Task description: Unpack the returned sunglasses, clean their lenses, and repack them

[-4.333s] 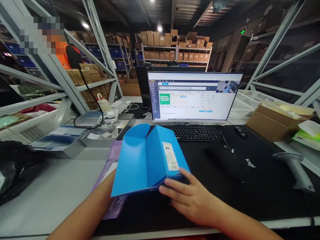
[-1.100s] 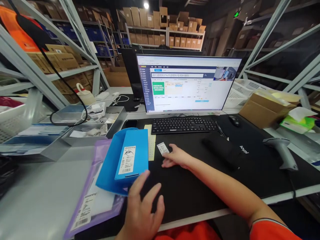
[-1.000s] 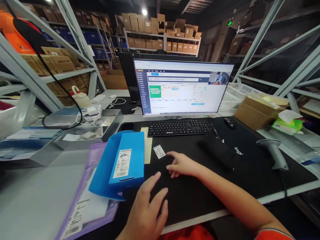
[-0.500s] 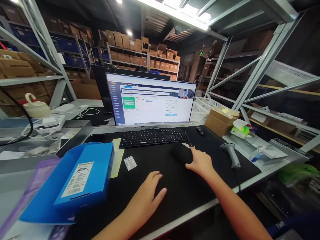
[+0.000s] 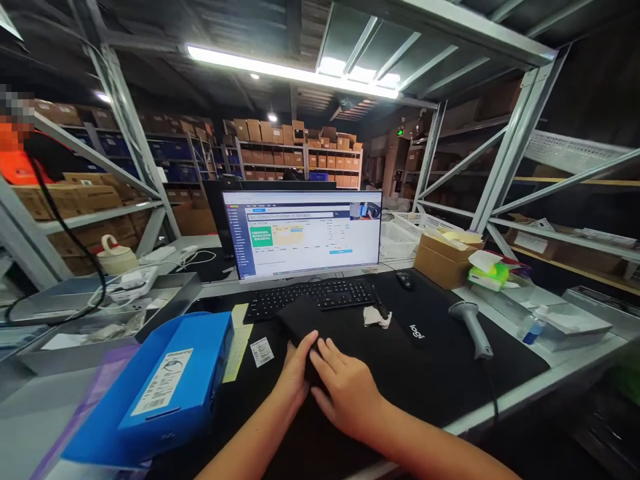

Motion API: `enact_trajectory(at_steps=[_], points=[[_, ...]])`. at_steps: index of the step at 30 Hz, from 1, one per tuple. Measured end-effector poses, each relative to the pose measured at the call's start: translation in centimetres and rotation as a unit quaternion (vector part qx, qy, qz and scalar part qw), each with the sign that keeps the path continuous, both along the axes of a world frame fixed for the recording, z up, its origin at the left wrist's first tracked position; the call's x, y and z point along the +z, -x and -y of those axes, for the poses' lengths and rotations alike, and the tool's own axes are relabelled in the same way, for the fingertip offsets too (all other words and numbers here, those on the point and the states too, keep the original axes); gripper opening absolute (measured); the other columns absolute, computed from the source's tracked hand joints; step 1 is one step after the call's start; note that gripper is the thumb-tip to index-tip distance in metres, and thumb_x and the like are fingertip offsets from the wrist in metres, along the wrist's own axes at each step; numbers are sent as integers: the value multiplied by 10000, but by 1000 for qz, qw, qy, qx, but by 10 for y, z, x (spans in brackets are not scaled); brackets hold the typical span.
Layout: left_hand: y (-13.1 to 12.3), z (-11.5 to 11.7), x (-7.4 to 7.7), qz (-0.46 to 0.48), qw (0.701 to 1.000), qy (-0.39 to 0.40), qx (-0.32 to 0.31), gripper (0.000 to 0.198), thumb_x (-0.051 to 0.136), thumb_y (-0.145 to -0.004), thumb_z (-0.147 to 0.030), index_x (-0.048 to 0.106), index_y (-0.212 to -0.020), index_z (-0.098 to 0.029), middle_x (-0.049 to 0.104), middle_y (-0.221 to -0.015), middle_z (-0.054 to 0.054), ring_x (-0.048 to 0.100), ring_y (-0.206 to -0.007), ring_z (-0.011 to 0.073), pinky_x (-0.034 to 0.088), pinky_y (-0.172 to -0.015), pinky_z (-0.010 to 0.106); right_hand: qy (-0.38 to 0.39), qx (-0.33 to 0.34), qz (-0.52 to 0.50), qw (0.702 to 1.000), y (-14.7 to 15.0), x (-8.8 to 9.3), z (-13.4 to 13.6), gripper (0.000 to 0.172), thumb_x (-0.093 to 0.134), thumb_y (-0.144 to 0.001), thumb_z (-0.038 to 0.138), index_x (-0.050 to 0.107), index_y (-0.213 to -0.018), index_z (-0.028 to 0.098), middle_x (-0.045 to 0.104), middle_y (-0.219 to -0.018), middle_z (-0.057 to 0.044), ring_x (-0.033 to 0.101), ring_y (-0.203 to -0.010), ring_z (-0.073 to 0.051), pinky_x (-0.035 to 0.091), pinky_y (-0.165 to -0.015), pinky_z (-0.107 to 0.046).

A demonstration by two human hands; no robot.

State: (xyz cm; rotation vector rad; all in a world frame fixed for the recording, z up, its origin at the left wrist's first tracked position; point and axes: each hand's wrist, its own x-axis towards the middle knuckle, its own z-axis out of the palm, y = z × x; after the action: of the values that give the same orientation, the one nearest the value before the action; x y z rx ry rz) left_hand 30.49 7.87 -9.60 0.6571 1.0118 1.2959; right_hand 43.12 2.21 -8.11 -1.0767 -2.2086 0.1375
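Note:
Both hands meet in front of the keyboard (image 5: 310,297) on a black, flat, pouch-like thing (image 5: 301,319), dark against the dark mat. My left hand (image 5: 296,370) is closed on it, thumb along its near edge. My right hand (image 5: 350,390) has its fingers bent against the same edge, closed on it as well. Its lower part is hidden by the hands. To the left lies a blue cardboard box (image 5: 175,393) with a white label, its flap spread out. A small printed label (image 5: 262,352) rests between box and hands. Crumpled white tissue (image 5: 376,318) lies right of them.
A monitor (image 5: 305,233) stands behind the keyboard. A mouse (image 5: 405,280), a grey barcode scanner (image 5: 474,330) and a brown carton (image 5: 445,257) are to the right. Metal trays (image 5: 175,293) hold items at left. A person in orange (image 5: 17,157) shows at the left edge.
My right hand has come left and nearer with the black thing, and my left hand has closed on it. The tissue now shows uncovered. The view has tilted up, and a person appears at left.

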Motion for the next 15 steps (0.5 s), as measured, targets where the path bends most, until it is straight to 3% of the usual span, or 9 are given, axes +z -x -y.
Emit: enact_trajectory(at_steps=[3,6,9,11,15], points=[[11,-5,-1,29,999,-21,8,443,734,-798,-351,556,-1185,-228,696,-1140,60,649,-1117,229,521,-960,336,1,62,-71,996,-29,-3,-5,268,557,-873,185,732,-1067,239,700,-1232,-88,653,-1159,-284,548,-948,-422],[15,-1,-3,72,995,-62,16,529,727,-803,-390,530,-1274,-251,677,-1223,67,611,-1193,246,470,-1041,371,92,-21,-238,967,-49,-20,-21,203,602,-852,266,722,-1007,215,755,-1027,-104,730,-933,-261,580,-860,-409],[12,5,-3,113,990,-87,13,626,747,-778,-458,517,-1319,-240,666,-1257,97,601,-1207,281,438,-1076,424,312,-16,-363,878,-43,-42,-36,470,776,-665,419,652,-1054,186,725,-1051,-137,730,-874,-291,598,-758,-411],[10,9,-3,136,987,-91,5,694,774,-743,-491,518,-1328,-220,665,-1258,126,603,-1200,310,434,-1074,465,404,6,-384,830,-32,-54,-38,485,779,-620,552,609,-899,193,723,-896,-103,720,-762,-269,581,-679,-378],[7,14,-5,165,981,-102,-8,823,829,-665,-509,491,-1357,-219,645,-1287,140,583,-1225,328,418,-1085,477,457,10,-308,834,-20,-63,-35,550,701,-633,716,451,-617,226,538,-551,8,514,-479,-151,415,-481,-286]])
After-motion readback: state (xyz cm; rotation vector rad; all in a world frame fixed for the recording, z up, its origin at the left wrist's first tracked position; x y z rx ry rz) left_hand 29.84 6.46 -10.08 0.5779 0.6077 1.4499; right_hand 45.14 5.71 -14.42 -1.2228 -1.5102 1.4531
